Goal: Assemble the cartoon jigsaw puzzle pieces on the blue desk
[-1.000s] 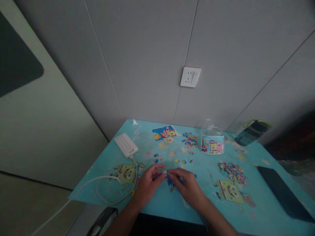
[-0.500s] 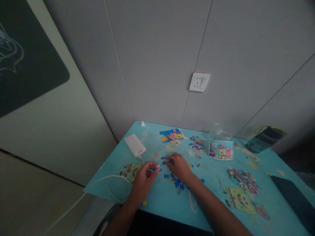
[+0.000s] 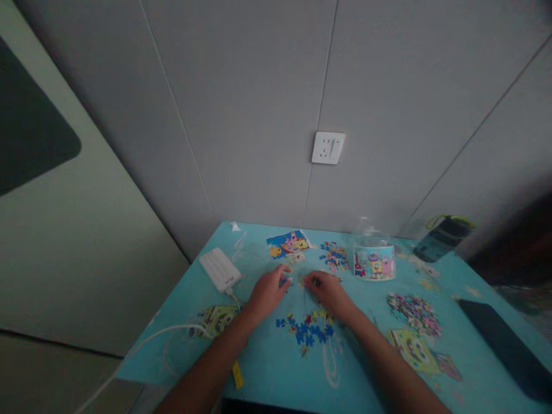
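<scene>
Both hands shifted farther out since earlier frame, leaving blue pieces (image 3: 309, 333) more exposed, loose pile to near left of jar (image 3: 374, 263). Left hand (image 3: 268, 292), well left of jar: thumb and forefinger parted beside small piece (image 3: 290, 281); contact unclear. Right hand (image 3: 328, 292), closer to jar: fingertips drawn together, cannot tell if pinching anything. Step, apparently: picking over pieces; next move likely calls for precise fingertip pinch. Mixed pile (image 3: 334, 256) just left of jar; card (image 3: 288, 244) farther left.

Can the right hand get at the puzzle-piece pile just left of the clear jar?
Probably yes: the puzzle-piece pile lies just beyond the right hand, and no tall object stands between them.
</scene>
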Motion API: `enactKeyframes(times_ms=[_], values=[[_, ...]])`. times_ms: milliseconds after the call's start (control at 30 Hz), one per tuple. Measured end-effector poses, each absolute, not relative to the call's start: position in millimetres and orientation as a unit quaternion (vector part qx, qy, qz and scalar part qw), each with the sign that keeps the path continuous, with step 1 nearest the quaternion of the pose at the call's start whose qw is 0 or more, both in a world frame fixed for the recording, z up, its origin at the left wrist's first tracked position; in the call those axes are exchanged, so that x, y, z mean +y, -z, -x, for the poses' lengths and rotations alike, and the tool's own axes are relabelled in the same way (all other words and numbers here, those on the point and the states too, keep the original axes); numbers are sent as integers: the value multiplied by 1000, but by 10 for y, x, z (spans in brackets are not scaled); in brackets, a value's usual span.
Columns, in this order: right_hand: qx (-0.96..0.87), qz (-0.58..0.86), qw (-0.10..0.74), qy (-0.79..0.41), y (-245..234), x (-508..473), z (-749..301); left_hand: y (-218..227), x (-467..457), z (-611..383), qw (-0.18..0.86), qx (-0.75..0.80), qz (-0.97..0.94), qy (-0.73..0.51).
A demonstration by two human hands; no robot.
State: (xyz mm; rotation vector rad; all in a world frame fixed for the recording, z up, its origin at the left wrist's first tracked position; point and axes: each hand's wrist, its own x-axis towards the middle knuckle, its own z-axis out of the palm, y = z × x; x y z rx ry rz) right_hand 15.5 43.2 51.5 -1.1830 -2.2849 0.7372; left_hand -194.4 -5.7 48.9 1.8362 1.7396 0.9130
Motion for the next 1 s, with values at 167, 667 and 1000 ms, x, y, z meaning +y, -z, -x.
enactKeyframes(times_ms=[167, 667, 1000], values=[[-797, 467, 271, -270, -426, 473, -364, -424, 191, 1870, 224, 606, -713, -273], [-820, 461, 272, -201, -418, 410, -364, -410, 111, 1770, 123, 601, -755, -231], [-833, 475, 229, -168, -440, 387, -424, -625, -52, 1848, 38, 563, -795, -223]])
